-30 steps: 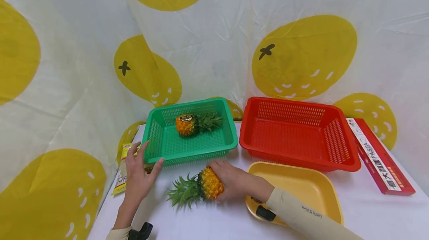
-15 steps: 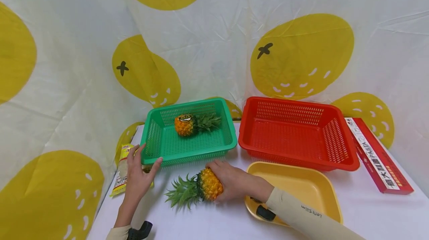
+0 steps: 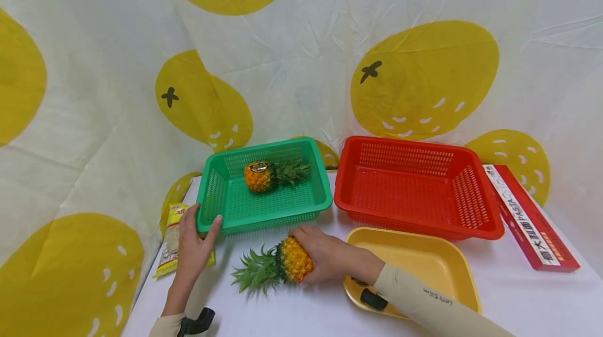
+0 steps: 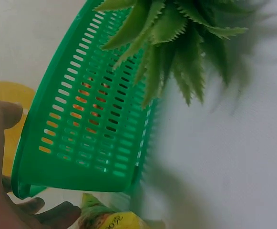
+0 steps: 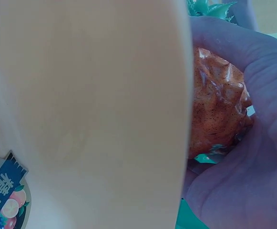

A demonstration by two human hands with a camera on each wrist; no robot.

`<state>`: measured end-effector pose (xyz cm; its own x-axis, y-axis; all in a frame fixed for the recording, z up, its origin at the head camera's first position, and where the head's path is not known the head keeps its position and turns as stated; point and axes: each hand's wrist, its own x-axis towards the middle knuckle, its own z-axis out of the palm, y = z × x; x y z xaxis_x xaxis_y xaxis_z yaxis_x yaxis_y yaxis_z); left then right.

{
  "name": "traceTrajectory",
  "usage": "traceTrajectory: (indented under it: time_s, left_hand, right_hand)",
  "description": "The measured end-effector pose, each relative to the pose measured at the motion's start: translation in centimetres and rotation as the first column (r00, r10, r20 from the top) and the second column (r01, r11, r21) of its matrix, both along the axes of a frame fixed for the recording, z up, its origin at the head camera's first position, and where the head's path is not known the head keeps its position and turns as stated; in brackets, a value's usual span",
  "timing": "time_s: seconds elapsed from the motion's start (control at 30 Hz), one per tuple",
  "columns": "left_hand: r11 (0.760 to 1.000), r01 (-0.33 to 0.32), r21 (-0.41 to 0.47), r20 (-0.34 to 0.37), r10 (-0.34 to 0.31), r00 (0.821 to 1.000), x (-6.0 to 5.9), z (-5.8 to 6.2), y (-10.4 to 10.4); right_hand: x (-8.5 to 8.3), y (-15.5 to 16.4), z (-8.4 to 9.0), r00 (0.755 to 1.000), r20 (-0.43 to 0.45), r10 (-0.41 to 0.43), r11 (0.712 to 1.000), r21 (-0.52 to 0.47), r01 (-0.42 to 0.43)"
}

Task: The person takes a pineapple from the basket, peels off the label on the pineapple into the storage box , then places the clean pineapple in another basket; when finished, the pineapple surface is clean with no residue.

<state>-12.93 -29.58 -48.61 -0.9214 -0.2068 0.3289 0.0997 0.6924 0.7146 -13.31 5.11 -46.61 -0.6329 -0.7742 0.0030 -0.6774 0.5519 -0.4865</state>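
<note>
The right hand (image 3: 325, 254) gripped the near pineapple (image 3: 297, 260) on the worktop (image 3: 264, 316), crown toward the worktop's left edge; a gap separated it from the green basket (image 3: 268, 223)'s near edge. The left hand (image 3: 192, 250), fingers spread, bracketed that basket's near-left corner; contact was indeterminable.

The right hand (image 3: 325, 256) hides 1 end of the nearer pineapple (image 3: 296, 259), whose leaves (image 4: 166, 33) the left wrist view's top edge cuts.
</note>
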Motion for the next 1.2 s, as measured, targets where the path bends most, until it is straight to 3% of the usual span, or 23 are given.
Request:
traceTrajectory:
  time_s: [0.17, 0.3, 0.53, 0.9, 1.2]
  left_hand:
    - [0.999, -0.012, 0.034, 0.059, 0.010, 0.998, -0.6, -0.2, 0.2]
    - [0.997, -0.015, 0.070, 0.100, 0.008, 0.995, -0.5, -0.3, 0.2]
    - [0.994, -0.012, 0.106, 0.109, 0.001, 0.994, -0.7, -0.8, 0.0]
    - [0.984, 0.005, 0.178, 0.161, -0.034, 0.986, -0.5, -0.6, 0.3]
    - [0.980, -0.003, 0.199, 0.177, -0.033, 0.984, -0.4, -0.3, 0.4]
  right_hand:
    - [0.0, 0.0, 0.0, 1.000, 0.000, 0.003, 1.000, 0.000, -0.003]
    - [0.1, -0.1, 0.0, 1.000, 0.005, 0.001, 1.000, 0.003, -0.001]
    - [0.1, -0.1, -0.2, 1.000, 0.009, -0.002, 1.000, 0.005, 0.002]
    - [-0.4, 0.1, -0.1, 0.999, -0.022, 0.032, 0.999, -0.002, -0.032]
    - [-0.4, 0.9, 0.9, 0.999, 0.045, 0.017, 0.999, -0.050, -0.015]
